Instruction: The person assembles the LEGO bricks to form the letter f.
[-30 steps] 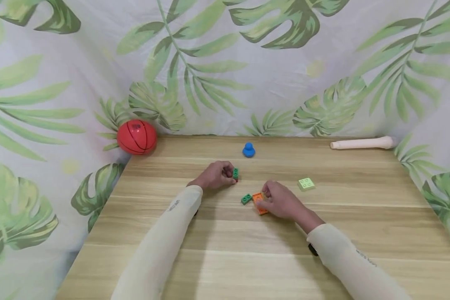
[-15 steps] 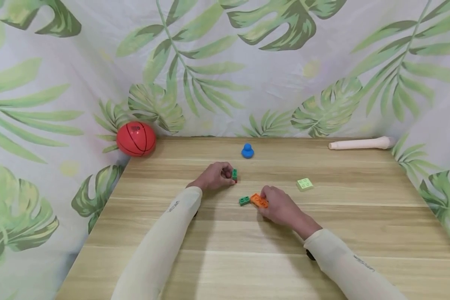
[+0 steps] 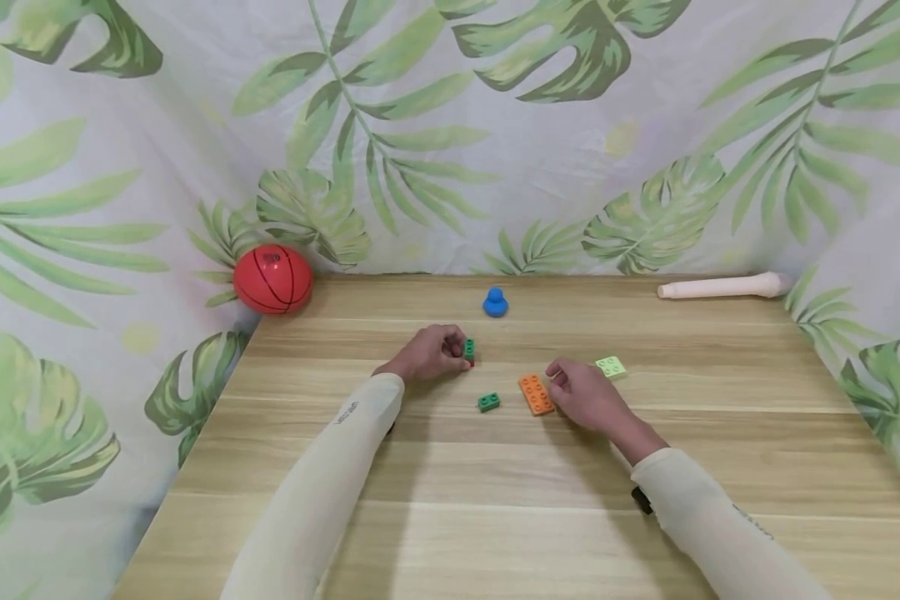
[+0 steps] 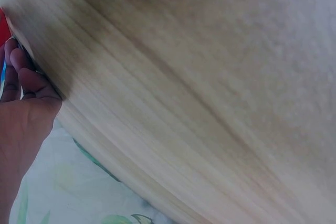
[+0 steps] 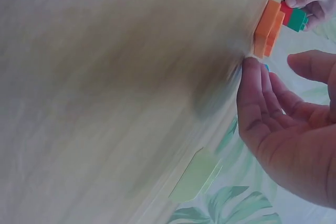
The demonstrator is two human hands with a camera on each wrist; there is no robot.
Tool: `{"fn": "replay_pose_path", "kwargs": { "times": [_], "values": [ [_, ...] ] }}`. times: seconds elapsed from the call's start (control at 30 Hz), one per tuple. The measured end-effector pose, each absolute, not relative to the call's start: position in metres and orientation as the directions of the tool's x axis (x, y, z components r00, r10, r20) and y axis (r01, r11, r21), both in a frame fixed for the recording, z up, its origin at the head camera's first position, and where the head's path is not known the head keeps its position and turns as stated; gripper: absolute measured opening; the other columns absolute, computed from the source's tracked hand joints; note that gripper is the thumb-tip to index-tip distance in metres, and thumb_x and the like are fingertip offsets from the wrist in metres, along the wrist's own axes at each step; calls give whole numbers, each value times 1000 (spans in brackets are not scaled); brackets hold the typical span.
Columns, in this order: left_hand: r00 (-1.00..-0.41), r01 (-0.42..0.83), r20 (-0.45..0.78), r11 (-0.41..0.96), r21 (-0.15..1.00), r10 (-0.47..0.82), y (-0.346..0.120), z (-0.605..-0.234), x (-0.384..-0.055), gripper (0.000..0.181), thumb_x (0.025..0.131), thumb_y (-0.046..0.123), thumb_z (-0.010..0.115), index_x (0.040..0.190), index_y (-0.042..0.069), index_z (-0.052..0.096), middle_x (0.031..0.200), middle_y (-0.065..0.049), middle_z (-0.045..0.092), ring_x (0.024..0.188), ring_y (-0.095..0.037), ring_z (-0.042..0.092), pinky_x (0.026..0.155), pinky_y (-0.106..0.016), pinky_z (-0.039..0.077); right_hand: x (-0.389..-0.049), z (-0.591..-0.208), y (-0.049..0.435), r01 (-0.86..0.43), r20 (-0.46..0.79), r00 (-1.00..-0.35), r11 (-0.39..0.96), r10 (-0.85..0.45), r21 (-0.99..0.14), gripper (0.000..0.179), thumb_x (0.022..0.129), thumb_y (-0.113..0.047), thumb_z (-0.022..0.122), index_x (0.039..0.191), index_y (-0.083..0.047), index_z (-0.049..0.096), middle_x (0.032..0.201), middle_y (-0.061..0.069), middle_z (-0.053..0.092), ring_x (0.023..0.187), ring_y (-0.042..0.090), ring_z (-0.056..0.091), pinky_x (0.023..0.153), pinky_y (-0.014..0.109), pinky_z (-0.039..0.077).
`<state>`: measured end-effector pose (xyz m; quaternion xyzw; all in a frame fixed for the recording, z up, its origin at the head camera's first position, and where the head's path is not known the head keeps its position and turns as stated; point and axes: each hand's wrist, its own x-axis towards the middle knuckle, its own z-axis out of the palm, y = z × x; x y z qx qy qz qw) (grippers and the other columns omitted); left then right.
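My left hand (image 3: 429,353) pinches a small green brick (image 3: 469,347) that sits on a red brick (image 3: 472,362), just above the middle of the table. Only that hand's fingers and wrist edge into the left wrist view, where the bricks cannot be made out. An orange brick (image 3: 536,394) lies flat, studs up, to the right of a loose green two-stud brick (image 3: 488,402). My right hand (image 3: 587,396) is at the orange brick's right side, thumb and fingers apart. In the right wrist view its fingertips (image 5: 251,64) are close to the orange brick (image 5: 268,27), holding nothing.
A pale green brick (image 3: 612,367) lies just beyond my right hand. Farther back are a blue knob-shaped piece (image 3: 496,302), a red ball (image 3: 273,279) at the left corner and a pale pink stick (image 3: 720,287) at the right. Leaf-patterned cloth (image 3: 540,167) bounds the table (image 3: 480,517).
The orange brick has gone from hollow side up to studs up and shifted slightly right. My right hand has let go of it and moved right. The left hand stays on its bricks.
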<state>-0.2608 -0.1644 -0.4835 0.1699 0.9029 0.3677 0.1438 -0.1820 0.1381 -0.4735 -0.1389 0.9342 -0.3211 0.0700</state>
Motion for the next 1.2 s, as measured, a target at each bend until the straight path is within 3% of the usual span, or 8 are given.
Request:
{"fn": "replay_pose_path", "kwargs": {
  "times": [0.33,0.67,0.97,1.2],
  "values": [
    [-903,211,-129,683,699,411,-164,-484,-263,19,97,15,82,110,9,69,104,-7,71,96,-18,63,90,-30,53,-184,-480,131,-215,-82,-943,778,-323,-590,46,95,-32,83,120,1,63,111,13,64,97,25,59,92,45,54],
    [-906,202,-136,692,693,400,-164,-484,-263,23,97,18,83,112,10,68,106,-8,73,96,-18,64,91,-32,53,-183,-481,125,-194,-124,-942,809,-311,-554,36,94,-20,83,119,-2,63,115,13,65,95,23,60,89,43,55],
    [-898,226,-111,662,715,426,-166,-487,-265,24,96,16,83,114,9,70,104,-9,75,94,-17,67,89,-31,55,-186,-475,126,-192,-128,-941,805,-313,-562,36,95,-14,79,125,0,65,123,15,68,103,26,63,97,48,56],
    [-885,230,-120,646,728,450,-167,-487,-265,21,94,14,85,111,10,71,102,-8,75,93,-16,66,88,-29,54,-201,-471,122,-267,-41,-934,770,-355,-579,38,96,-11,77,130,1,67,125,17,69,110,28,65,101,50,55]
  ]
}}
